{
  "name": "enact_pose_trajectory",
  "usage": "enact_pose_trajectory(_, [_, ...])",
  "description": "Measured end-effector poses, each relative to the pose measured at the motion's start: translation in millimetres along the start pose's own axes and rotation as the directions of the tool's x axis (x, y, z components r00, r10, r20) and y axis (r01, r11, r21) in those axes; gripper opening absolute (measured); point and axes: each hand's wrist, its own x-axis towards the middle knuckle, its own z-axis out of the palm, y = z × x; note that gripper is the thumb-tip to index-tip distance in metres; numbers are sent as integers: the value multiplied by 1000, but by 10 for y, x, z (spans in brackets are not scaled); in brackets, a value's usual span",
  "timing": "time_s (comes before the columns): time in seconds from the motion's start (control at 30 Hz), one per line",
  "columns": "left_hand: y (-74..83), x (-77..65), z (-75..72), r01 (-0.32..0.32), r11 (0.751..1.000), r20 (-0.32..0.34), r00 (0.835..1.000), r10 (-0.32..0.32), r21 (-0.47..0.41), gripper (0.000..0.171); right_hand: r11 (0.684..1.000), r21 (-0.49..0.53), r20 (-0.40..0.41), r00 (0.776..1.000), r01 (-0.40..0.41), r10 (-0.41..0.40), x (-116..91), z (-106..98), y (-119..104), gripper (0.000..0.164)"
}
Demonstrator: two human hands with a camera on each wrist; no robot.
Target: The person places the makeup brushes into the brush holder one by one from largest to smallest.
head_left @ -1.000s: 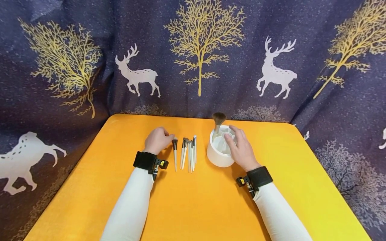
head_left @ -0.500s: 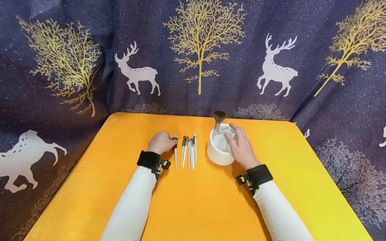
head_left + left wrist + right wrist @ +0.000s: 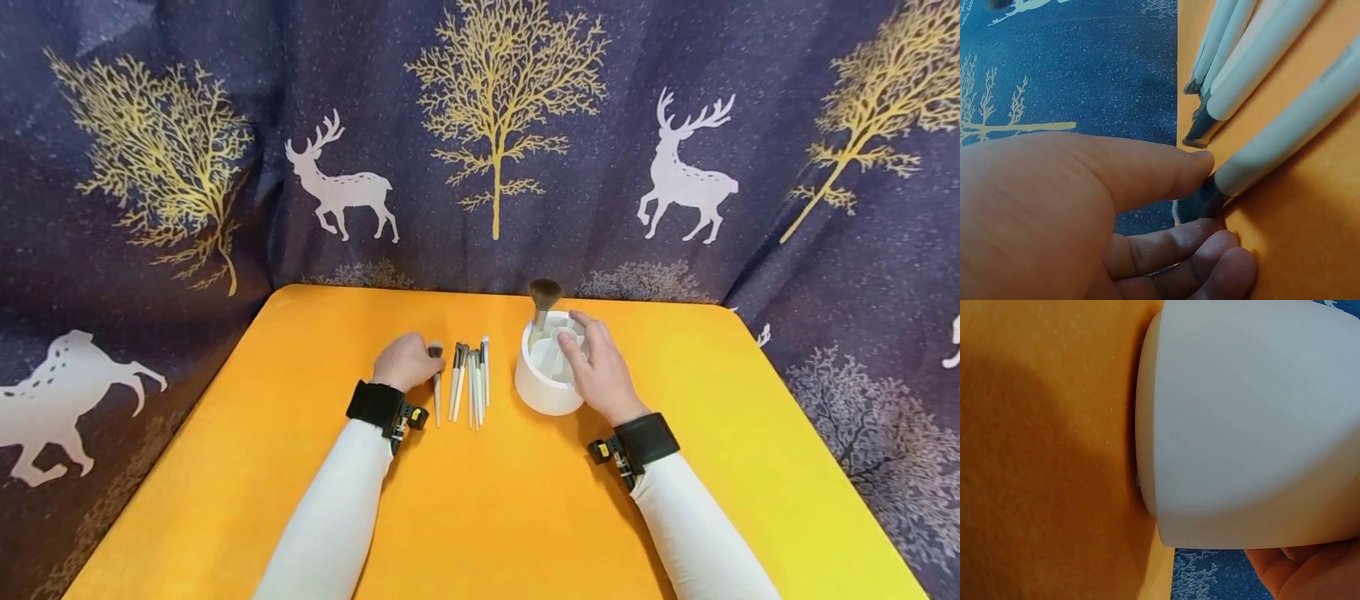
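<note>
My left hand point(image 3: 406, 363) pinches a makeup brush point(image 3: 438, 400) near its head, thumb on one side and fingers on the other. In the left wrist view that brush's pale handle point(image 3: 1291, 140) slants up to the right, its dark bristles partly hidden between thumb and fingers. At the right, my right hand point(image 3: 604, 377) grips the rim of a white round brush holder point(image 3: 542, 392), thumb over the top. The holder's smooth wall point(image 3: 1254, 425) fills much of the right wrist view. A large fluffy brush point(image 3: 542, 302) stands in the holder, bristles up.
Several slim makeup brushes point(image 3: 477, 392) lie side by side between the left hand and the holder, heads toward the back. An orange cloth point(image 3: 480, 508) covers the table. Behind its far edge hangs a dark curtain point(image 3: 450, 258) printed with deer and trees.
The left hand has moved slightly right and down onto the leftmost brush, and its thumb and fingers have closed around the head end. The right hand and holder have stayed put.
</note>
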Motion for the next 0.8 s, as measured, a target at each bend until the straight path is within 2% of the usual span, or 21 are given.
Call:
enact_pose_trajectory(0.37, [-7, 6, 12, 4, 1000, 20, 1000, -4, -9, 41, 1000, 2, 3, 1000, -5, 5, 5, 12, 6, 59])
enact_pose_trajectory(0.6, [28, -17, 7, 9, 999, 3, 1000, -9, 35, 36, 1000, 8, 2, 1000, -7, 7, 6, 15, 8, 59])
enact_pose_trajectory(0.8, [29, -18, 17, -7, 1000, -11, 1000, 7, 29, 37, 1000, 2, 4, 1000, -9, 9, 11, 13, 21, 59])
